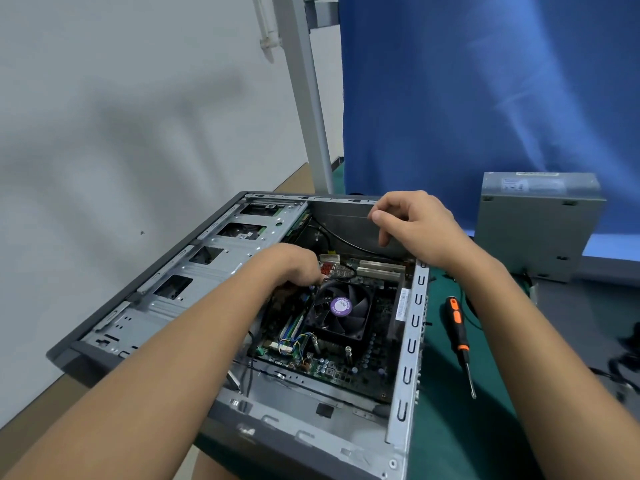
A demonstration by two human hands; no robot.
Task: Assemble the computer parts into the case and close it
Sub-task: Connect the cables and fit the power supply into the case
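Grey steel case (149, 313): lies on its side on the green mat (450, 427), open face up; I judge this lets both hands reach the board.
Left hand (294, 265): I have it dipped inside at the far corner of the cooler fan (341, 306), fingers curled downward. The fingertips are hidden, so I cannot tell what they pinch.
Right hand (415, 226): wrist on the case's rear rail, fingers loosely bent and holding nothing; likely steadying.
Screwdriver (457, 327): on the mat just beside the case, untouched, within reach.
Power supply (533, 230): stands outside the case, well apart, not yet fitted.
Count: two hands, one case, one fan, one screwdriver, one power supply.
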